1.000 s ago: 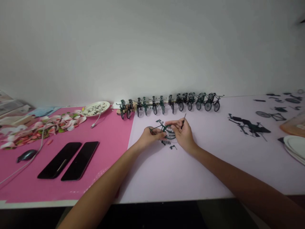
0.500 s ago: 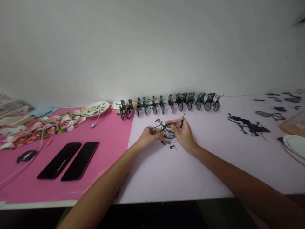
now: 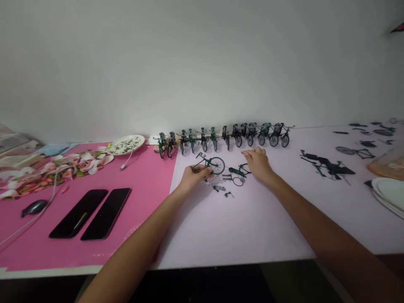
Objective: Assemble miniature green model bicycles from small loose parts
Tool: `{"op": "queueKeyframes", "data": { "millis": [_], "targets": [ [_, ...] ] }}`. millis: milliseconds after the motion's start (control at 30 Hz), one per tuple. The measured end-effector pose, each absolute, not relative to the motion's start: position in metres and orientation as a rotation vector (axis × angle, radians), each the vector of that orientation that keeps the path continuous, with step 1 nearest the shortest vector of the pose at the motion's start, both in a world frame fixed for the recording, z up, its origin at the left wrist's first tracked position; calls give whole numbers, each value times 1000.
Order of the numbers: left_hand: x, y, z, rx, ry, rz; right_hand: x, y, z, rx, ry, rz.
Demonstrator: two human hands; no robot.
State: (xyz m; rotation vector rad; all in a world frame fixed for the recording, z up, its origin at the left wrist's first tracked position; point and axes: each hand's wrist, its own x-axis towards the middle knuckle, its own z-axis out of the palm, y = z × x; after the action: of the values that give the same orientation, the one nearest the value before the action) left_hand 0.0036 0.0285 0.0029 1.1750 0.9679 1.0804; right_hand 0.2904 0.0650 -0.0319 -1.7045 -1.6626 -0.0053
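My left hand [image 3: 194,176] pinches a dark green miniature bicycle [image 3: 206,163] by its lower frame, a spoked wheel on its right side and handlebars at its upper left. To the right, my right hand [image 3: 258,163] hovers low by the loose bicycle parts, its fingers drawn together; whatever they hold is hidden. Just left of that hand lie a dark green chain guard piece [image 3: 237,171] and a thin ring [image 3: 238,181]. Below the miniature bicycle are a small dark pedal crank [image 3: 229,194] and a grey piece [image 3: 220,188].
Several finished miniature bicycles [image 3: 226,136] stand in a row along the wall. More dark parts [image 3: 334,166] are spread at the right, near white plates [image 3: 389,191]. On the pink mat at left are two phones [image 3: 105,213], a mouse [image 3: 34,207], artificial petals [image 3: 74,166] and a plate [image 3: 139,145].
My right hand has moved right, away from the bicycle, and the dark slim tool it held no longer shows. The bicycle has turned slightly and shifted up and left in my left hand.
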Motion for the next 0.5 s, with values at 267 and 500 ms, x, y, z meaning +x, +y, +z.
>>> {"op": "queueKeyframes", "data": {
  "millis": [267, 500],
  "targets": [
    [4, 29, 4, 1142, 958, 1093, 315, 82, -62, -1784, -1846, -8],
    [4, 29, 4, 1123, 961, 1094, 302, 77, -59, -1712, -1803, -2]
  ]
}}
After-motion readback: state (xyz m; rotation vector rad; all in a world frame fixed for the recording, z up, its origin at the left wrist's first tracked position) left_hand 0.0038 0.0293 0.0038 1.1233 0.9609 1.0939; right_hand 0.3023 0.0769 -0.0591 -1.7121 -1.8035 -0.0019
